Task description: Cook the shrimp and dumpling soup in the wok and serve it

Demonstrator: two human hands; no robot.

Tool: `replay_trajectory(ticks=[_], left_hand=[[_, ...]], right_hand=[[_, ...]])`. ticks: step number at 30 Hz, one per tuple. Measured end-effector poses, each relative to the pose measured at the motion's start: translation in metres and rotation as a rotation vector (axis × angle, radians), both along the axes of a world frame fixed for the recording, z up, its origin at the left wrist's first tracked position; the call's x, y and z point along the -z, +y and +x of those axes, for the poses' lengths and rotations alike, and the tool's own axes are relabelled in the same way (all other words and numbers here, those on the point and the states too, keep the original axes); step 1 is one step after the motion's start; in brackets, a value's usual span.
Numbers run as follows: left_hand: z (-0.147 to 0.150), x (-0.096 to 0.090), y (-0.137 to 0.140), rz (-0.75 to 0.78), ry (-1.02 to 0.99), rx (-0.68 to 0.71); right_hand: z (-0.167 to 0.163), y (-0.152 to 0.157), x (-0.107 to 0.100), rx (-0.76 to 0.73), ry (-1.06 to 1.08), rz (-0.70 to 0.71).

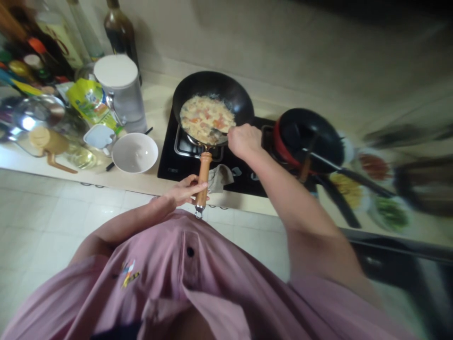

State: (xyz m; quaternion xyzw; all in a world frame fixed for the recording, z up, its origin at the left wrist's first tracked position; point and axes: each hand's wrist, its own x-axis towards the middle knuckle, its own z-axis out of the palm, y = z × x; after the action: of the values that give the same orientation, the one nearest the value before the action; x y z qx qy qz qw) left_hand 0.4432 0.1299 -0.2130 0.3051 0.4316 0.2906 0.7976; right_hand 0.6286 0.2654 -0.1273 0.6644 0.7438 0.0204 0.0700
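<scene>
A black wok [240, 101] stands on the left burner of the stove, holding a yellow, egg-like mixture [203, 111] with orange-red pieces. My left hand [186, 190] is closed around its wooden handle [204, 171], which points toward my body. Over the wok's near right rim, my right hand [246, 140] grips a metal spoon [214, 132]. The spoon's bowl dips into the near edge of the mixture, while its handle is mostly hidden in my fist. A crumpled cloth [220, 178] lies just right of the wooden handle.
On the right burner sits a red pan [281, 141] with utensils across it. Plates of yellow food [348, 191], chopped greens [391, 212] and reddish food [374, 165] stand further right. A white bowl [135, 153], water pitcher [123, 99] and several bottles are on the left.
</scene>
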Motion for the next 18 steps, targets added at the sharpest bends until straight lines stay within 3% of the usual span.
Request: replay_trajectory(ticks=[11,18], left_hand=[[0.000,0.000,0.000,0.009,0.003,0.000],[-0.002,0.001,0.003,0.023,0.035,0.000]], right_hand=[[0.008,0.002,0.004,0.026,-0.018,0.005],[0.019,-0.014,-0.019,0.069,0.003,0.086]])
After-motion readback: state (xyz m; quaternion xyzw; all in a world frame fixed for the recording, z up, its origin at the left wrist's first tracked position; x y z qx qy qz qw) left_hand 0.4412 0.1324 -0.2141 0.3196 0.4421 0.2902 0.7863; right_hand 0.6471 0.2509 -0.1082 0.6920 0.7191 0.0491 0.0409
